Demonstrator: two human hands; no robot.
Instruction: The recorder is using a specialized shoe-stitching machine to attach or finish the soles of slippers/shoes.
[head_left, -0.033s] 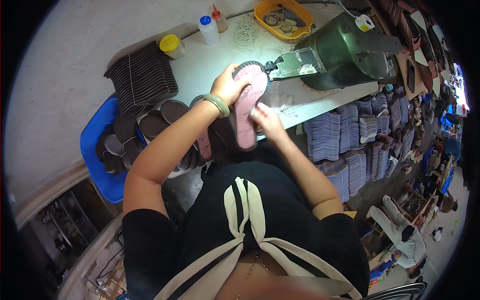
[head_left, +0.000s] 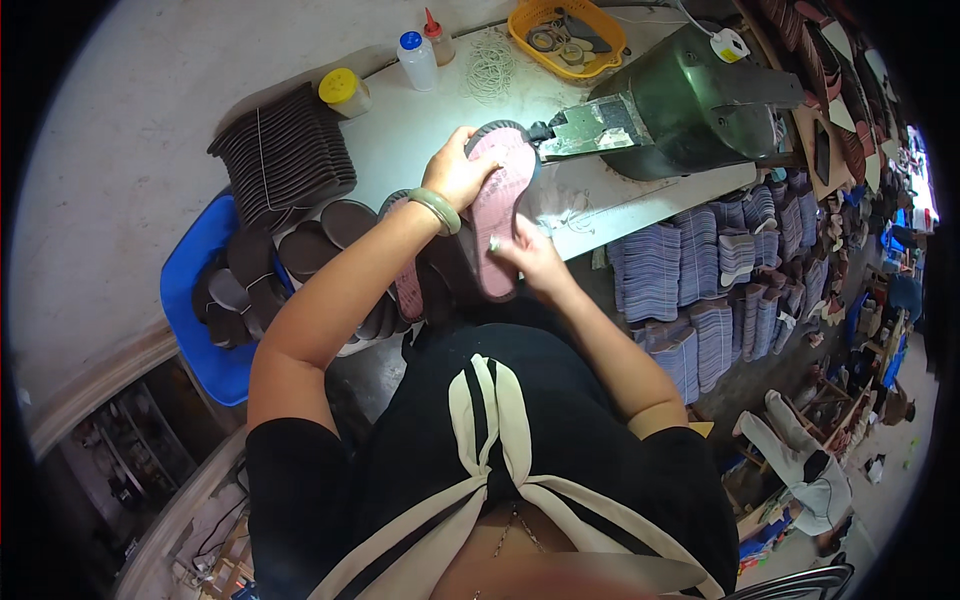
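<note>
A pink shoe sole (head_left: 502, 185) with a dark rim is held up over the front of the table, its toe end beside the tip of a green machine arm (head_left: 598, 128). My left hand (head_left: 460, 172) is closed round its upper left side, thumb across the pink face. Lower down, my right hand (head_left: 530, 257) grips the opposite edge, with the thumb on the face and the fingers hidden behind. A second pink-faced sole (head_left: 408, 290) lies partly covered by my left forearm, among dark brown soles (head_left: 348, 222).
A blue tub (head_left: 190, 280) of dark soles stands at left below a tied sole stack (head_left: 285, 155). Along the back are a yellow-lidded jar (head_left: 345, 92), two bottles, string and a yellow basket (head_left: 568, 45). The green machine body (head_left: 690, 105) sits at right, above grey-blue sole stacks (head_left: 650, 270).
My right hand, blurred before at the sole's right edge, has moved slightly down and left, and its thumb now rests on the pink face. The left hand stays in place.
</note>
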